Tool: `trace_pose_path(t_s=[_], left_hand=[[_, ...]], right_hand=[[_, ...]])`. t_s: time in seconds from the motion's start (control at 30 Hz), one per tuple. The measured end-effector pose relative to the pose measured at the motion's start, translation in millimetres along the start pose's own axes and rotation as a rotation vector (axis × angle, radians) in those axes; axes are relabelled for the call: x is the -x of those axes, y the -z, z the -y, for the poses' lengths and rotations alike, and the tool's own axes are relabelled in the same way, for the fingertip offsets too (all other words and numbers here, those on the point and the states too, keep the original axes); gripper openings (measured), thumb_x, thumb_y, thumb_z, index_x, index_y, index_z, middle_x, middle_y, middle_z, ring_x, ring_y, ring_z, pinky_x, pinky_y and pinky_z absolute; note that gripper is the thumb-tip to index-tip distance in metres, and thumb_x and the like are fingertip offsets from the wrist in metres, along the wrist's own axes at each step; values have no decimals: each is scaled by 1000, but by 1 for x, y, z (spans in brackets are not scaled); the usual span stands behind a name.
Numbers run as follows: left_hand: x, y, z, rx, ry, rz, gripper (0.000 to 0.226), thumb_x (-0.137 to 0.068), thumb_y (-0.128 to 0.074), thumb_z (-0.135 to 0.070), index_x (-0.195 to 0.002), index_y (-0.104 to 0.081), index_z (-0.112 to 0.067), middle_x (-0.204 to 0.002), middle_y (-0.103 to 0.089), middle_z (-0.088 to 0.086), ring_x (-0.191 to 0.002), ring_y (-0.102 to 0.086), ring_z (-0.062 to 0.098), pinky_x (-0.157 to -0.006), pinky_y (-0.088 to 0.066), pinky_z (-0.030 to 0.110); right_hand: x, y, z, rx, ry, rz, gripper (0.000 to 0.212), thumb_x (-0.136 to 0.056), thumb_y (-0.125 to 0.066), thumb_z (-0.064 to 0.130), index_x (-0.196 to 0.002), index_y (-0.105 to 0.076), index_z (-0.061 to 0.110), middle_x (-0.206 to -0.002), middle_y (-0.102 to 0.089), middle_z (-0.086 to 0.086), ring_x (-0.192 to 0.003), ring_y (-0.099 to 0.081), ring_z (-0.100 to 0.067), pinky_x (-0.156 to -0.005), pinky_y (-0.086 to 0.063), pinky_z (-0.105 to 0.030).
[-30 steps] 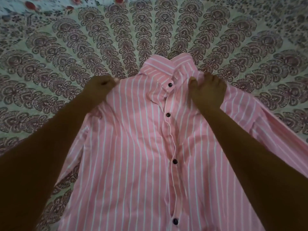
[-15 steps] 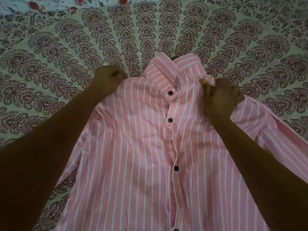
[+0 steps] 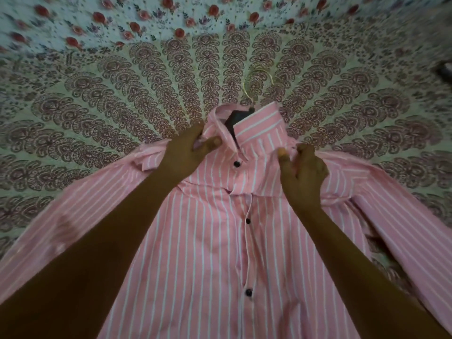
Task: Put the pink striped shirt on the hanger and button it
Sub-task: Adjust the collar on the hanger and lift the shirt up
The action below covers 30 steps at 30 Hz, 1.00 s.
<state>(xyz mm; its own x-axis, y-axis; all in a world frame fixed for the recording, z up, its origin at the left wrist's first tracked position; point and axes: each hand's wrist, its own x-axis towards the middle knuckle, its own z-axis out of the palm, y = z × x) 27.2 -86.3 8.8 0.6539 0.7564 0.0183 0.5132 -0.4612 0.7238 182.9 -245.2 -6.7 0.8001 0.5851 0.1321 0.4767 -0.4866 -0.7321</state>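
Observation:
The pink striped shirt (image 3: 210, 241) lies front-up on the patterned bedspread, its placket closed by dark buttons, with a fold across the chest. The hanger's pale wire hook (image 3: 256, 79) sticks out beyond the collar, and its dark body (image 3: 236, 118) shows inside the neck opening. My left hand (image 3: 188, 152) pinches the left collar point. My right hand (image 3: 302, 172) grips the cloth at the right shoulder, just beside the collar. Both sleeves spread out to the sides.
A mandala-print bedspread (image 3: 122, 99) covers the surface under the shirt. A floral sheet with red roses (image 3: 146, 18) lies along the far edge. A dark object (image 3: 445, 69) shows at the right border.
The shirt has shifted toward me, baring the hanger hook and neck opening. My left hand moved inward from the shoulder to the collar. A fold has formed across the chest.

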Motion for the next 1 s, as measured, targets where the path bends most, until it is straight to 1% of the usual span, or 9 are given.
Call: trace_pose_path(t_s=[0.13,0.23,0.3,0.4,0.53,0.6,0.67,0.83,1.0], left_hand=[[28,-3,-6,-190,9,-135,80,-65,-35,-77,-105,-56,-12,-89,-53,5,-91,-51,26,-77,-36,34],[42,1,-18,-275,72,-164,75,-62,-40,-66,-112,-62,-14,-103,-52,15,-106,-43,31,-89,-35,38],[46,3,-23,-17,84,-121,53,-63,-46,-51,-90,-66,-9,-80,-47,8,-90,-43,23,-79,-37,29],[48,6,-35,338,270,-87,43,-73,-46,-38,-86,-65,-2,-80,-49,15,-74,-47,17,-73,-37,24],[55,12,-57,464,457,-33,42,-83,-52,-54,-79,-56,-12,-81,-55,7,-75,-52,19,-77,-41,32],[62,9,-65,333,458,28,78,-68,-49,-75,-108,-56,-9,-118,-54,10,-108,-53,24,-93,-43,38],[71,1,-72,284,421,48,100,-64,-60,-72,-137,-34,-9,-143,-31,13,-130,-37,27,-104,-36,38],[74,-12,-73,113,333,-69,89,-70,-69,-40,-140,-27,-4,-140,-26,15,-128,-34,27,-96,-33,27],[65,-13,-72,9,324,-174,48,-81,-54,-21,-125,-47,-3,-123,-47,23,-106,-50,31,-79,-35,28]], right_hand=[[8,14,23,-72,-103,57,79,-68,-15,75,-105,-51,15,-87,-57,-2,-104,-54,-33,-102,-32,-51],[18,17,45,-98,-209,137,73,-72,-22,78,-124,-43,32,-121,-58,-6,-122,-43,-31,-108,-19,-57],[24,19,62,-77,-248,195,61,-81,-29,74,-128,-40,37,-132,-50,-9,-129,-36,-33,-108,-17,-59],[26,20,79,-101,-354,268,68,-81,-34,72,-133,-37,28,-139,-40,-17,-136,-22,-35,-110,-17,-58],[30,21,92,-194,-474,293,86,-75,-48,73,-137,-31,16,-146,-29,-18,-140,-8,-35,-112,-13,-56],[30,21,95,-226,-480,267,84,-74,-53,70,-134,-34,14,-143,-33,-18,-139,-12,-35,-111,-17,-53],[31,23,97,-262,-442,236,83,-71,-53,68,-130,-42,11,-135,-45,-17,-134,-27,-34,-112,-20,-50],[31,31,93,-259,-398,227,53,-74,-41,52,-97,-57,7,-102,-60,-11,-110,-51,-33,-105,-33,-48],[30,35,88,-288,-412,269,38,-82,-28,45,-92,-51,15,-115,-57,-13,-118,-45,-32,-107,-30,-48]])
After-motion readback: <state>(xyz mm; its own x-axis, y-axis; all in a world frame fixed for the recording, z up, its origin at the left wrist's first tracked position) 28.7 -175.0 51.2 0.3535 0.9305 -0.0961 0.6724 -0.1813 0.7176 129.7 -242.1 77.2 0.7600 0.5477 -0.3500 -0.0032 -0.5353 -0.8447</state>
